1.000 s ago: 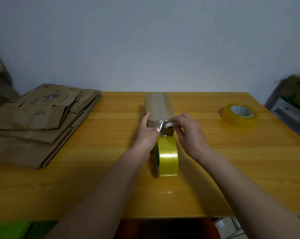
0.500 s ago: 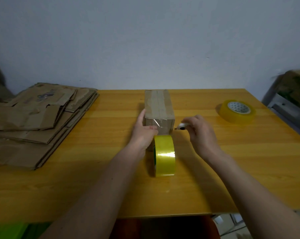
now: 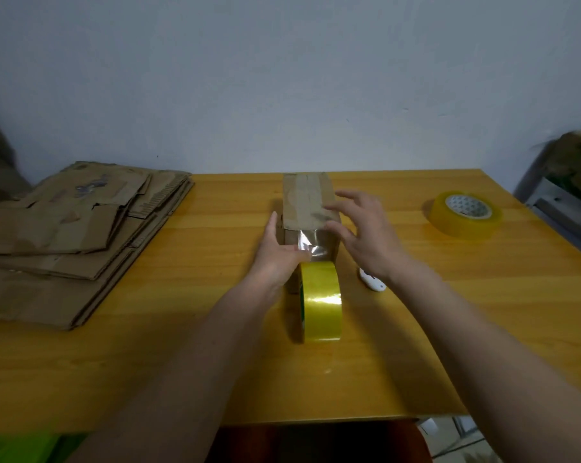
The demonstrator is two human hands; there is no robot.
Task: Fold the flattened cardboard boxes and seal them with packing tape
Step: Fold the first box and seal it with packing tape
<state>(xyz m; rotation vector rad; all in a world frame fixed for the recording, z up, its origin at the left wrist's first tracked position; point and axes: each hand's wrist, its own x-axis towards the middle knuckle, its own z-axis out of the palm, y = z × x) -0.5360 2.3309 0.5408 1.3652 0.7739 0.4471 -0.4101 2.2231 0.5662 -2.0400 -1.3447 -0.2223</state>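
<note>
A small folded cardboard box [image 3: 307, 202] stands at the middle of the wooden table [image 3: 182, 355], a strip of clear tape running over its top and down its near face. My left hand [image 3: 277, 253] rests against the box's near left corner, fingers pressing the tape end onto the face. My right hand [image 3: 366, 233] hovers with spread fingers by the box's right side, holding nothing. A yellow tape roll [image 3: 320, 300] stands on edge right in front of the box. A small white cutter [image 3: 372, 282] lies on the table under my right wrist.
A stack of flattened cardboard boxes [image 3: 72, 235] covers the table's left side. A second tape roll [image 3: 466, 213] lies flat at the far right. A dark object [image 3: 573, 168] sits beyond the right edge. The wall is just behind the table.
My right hand has put the white cutter down on the table and moved up to the box's right side with its fingers spread. My left hand stays on the taped corner.
</note>
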